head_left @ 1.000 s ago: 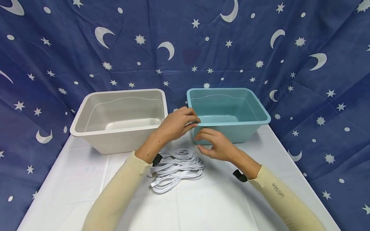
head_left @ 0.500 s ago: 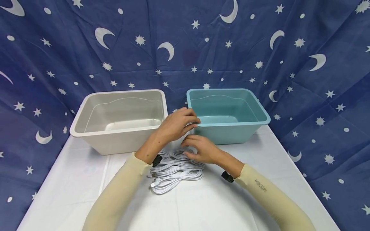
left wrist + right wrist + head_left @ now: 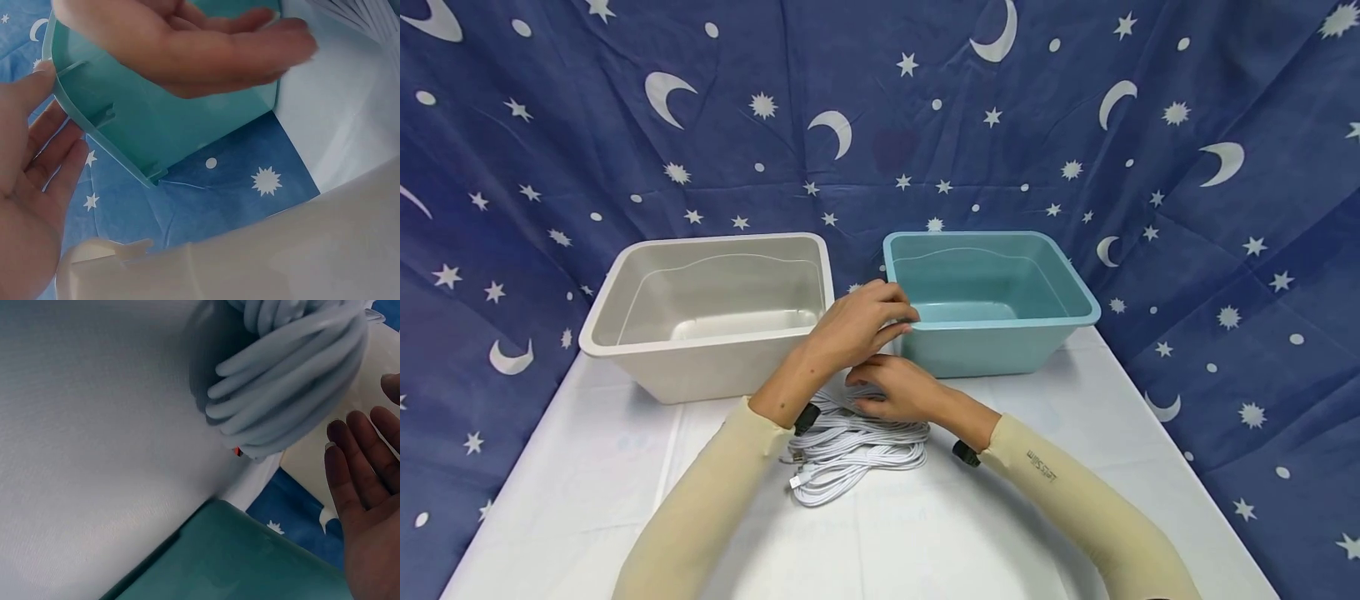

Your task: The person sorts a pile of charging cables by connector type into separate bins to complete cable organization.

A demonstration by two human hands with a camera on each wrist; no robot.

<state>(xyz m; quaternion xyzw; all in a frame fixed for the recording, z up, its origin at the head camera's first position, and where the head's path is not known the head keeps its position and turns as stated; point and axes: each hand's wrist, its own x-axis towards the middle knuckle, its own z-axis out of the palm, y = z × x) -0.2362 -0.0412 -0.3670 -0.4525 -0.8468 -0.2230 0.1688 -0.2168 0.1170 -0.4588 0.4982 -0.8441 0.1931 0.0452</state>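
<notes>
head: coiled white cables (image 3: 865, 454) lie beside the right hand (image 3: 901, 389), loosely curved and holding nothing. left wrist: the left hand (image 3: 28, 206) pinches a teal plastic bin (image 3: 169, 119). right wrist: the cables are near relaxed fingers (image 3: 342, 487).

Head view bright, soft shadows on tablecloth (image 3: 880, 550); right wrist view dimmer (greyish cast).
</notes>
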